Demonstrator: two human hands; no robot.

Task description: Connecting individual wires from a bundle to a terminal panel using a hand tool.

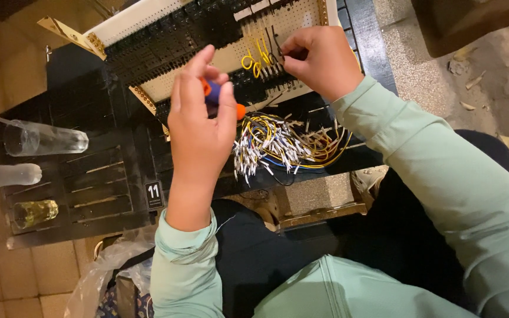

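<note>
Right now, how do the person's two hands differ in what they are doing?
The left hand grips an orange and blue screwdriver above the loose wire bundle; the right hand pinches a thin wire at the perforated board. The left hand sits nearer the body, the right farther out on the board. Both wear pale green sleeves.

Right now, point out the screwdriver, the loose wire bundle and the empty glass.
screwdriver (240, 111): head view, orange end of handle.
loose wire bundle (278, 144): head view, middle of the bundle.
empty glass (42, 139): head view, its clear side wall.
</note>
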